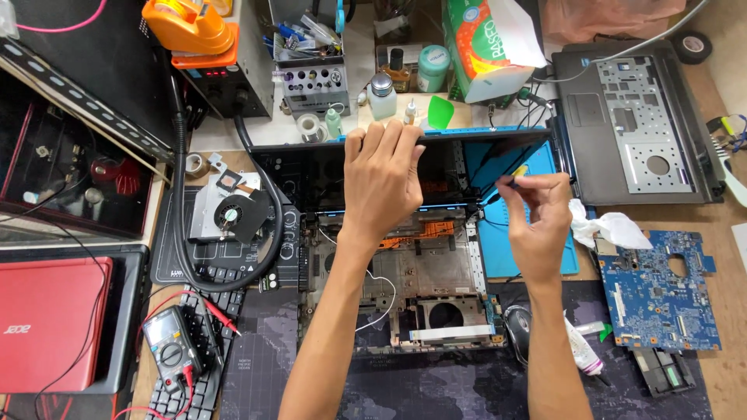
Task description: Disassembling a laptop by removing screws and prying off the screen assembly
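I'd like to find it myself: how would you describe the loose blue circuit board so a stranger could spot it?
Start at the opened, gutted black laptop base in the middle of the bench, then look right, past the person's right hand. The flat blue circuit board lies bare on the wooden bench, just below crumpled white tissue. Unlike the grey keyboard frame above it, it is bright blue and jagged-edged.

Opened laptop chassis [412, 288] before me, its screen lid [405, 167] standing behind. Cooling fan [232, 211] and multimeter [173, 346] to my left; bare motherboard [657, 288] to my right, palmrest cover [634, 124] behind it.
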